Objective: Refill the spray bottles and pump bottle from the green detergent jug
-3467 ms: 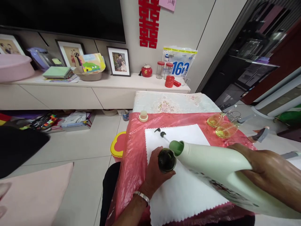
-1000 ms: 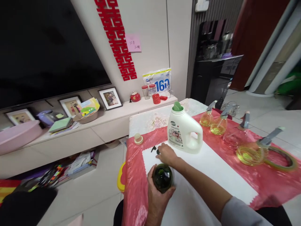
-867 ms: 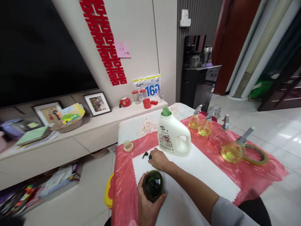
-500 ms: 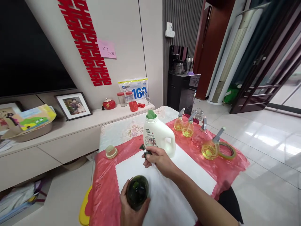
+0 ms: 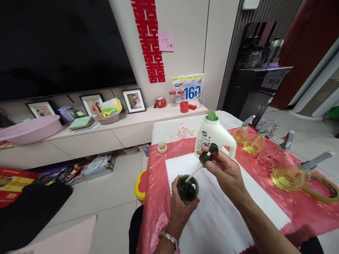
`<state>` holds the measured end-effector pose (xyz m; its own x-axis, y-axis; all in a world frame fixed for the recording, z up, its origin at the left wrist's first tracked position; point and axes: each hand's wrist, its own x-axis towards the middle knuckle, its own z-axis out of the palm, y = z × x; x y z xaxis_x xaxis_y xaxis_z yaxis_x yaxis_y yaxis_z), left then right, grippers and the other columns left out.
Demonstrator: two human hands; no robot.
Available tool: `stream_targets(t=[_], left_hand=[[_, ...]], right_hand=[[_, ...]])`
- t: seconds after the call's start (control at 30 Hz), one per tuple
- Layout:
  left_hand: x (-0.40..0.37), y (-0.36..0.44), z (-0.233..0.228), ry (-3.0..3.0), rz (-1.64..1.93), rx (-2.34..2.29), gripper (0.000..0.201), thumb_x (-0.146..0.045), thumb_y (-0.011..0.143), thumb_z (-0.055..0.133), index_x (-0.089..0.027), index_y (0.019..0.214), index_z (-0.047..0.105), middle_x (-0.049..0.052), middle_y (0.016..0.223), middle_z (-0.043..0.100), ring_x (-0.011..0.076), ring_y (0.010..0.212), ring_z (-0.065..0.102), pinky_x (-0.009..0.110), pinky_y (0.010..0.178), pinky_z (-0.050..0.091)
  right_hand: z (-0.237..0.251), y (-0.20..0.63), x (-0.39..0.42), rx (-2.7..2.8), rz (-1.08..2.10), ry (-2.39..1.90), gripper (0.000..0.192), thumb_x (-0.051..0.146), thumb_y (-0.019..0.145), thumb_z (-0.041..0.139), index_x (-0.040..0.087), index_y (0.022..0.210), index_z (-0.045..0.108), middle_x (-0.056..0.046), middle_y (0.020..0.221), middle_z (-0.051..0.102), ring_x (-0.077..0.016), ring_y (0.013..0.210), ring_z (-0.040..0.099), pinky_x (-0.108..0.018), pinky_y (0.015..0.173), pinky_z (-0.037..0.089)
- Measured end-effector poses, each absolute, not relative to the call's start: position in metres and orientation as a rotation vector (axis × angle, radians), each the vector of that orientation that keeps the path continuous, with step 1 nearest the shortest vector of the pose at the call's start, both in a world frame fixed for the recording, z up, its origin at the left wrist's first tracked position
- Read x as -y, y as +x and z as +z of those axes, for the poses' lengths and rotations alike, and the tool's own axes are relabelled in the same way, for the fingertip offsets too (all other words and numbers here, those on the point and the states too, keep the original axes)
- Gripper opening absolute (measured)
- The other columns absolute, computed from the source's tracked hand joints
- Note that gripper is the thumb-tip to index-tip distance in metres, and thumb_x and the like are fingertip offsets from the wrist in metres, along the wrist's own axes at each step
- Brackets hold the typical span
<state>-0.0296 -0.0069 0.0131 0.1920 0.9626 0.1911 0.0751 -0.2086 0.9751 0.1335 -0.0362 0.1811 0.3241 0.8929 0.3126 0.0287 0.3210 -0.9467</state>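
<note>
The left hand (image 5: pixel 182 208) is wrapping its grip tight around a round dark green bottle (image 5: pixel 188 189), holding it over the white cloth (image 5: pixel 212 218) on the worktop (image 5: pixel 299 208). The right hand (image 5: pixel 225 173) is pinching the pump top (image 5: pixel 209 155), its white tube slanting down-left into the bottle's mouth (bottle contents too dark to tell). A white jug (image 5: pixel 213 137) is standing just behind; spray bottles (image 5: pixel 251 143) to the right are holding yellow liquid.
</note>
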Motion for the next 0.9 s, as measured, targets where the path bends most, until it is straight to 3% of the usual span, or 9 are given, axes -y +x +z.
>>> stream_targets(t=[0.33, 0.43, 0.67, 0.9], left_hand=[[0.008, -0.030, 0.022, 1.497, 1.107, -1.049, 0.092, -0.030, 0.060, 0.082, -0.018, 0.140, 0.038, 0.018, 0.141, 0.054, 0.0367, 0.130, 0.055, 0.057, 0.109, 0.046], [0.009, -0.029, 0.024, 1.494, 1.093, -1.090, 0.092, -0.023, 0.057, 0.081, -0.018, 0.138, 0.040, 0.016, 0.139, 0.056, 0.0363, 0.129, 0.056, 0.055, 0.108, 0.048], [0.010, -0.028, 0.028, 1.508, 1.114, -1.065, 0.091, -0.021, 0.059, 0.081, -0.018, 0.139, 0.038, 0.017, 0.140, 0.056, 0.0348, 0.129, 0.057, 0.052, 0.108, 0.049], [0.013, -0.023, 0.014, 1.493, 1.173, -1.038, 0.093, -0.023, 0.058, 0.084, -0.019, 0.139, 0.039, 0.017, 0.143, 0.057, 0.0366, 0.132, 0.056, 0.053, 0.112, 0.047]], right_hand=[[0.150, 0.116, 0.024, 1.446, 0.706, -1.315, 0.019, 0.032, 0.089, 0.061, 0.023, 0.104, 0.068, -0.002, 0.099, 0.067, -0.0143, 0.084, 0.060, -0.030, 0.078, 0.049], [0.144, 0.116, 0.021, 1.471, 0.731, -1.347, 0.025, 0.036, 0.092, 0.057, 0.023, 0.112, 0.064, -0.003, 0.103, 0.066, -0.0158, 0.091, 0.061, -0.032, 0.084, 0.049], [0.138, 0.113, 0.024, 1.580, 0.806, -1.343, 0.014, 0.033, 0.092, 0.054, 0.023, 0.095, 0.063, -0.002, 0.096, 0.065, -0.0168, 0.090, 0.058, -0.032, 0.083, 0.047], [0.112, 0.111, 0.027, 1.570, 0.779, -1.340, 0.019, 0.038, 0.092, 0.054, 0.025, 0.102, 0.065, -0.004, 0.101, 0.067, -0.0189, 0.096, 0.061, -0.032, 0.086, 0.050]])
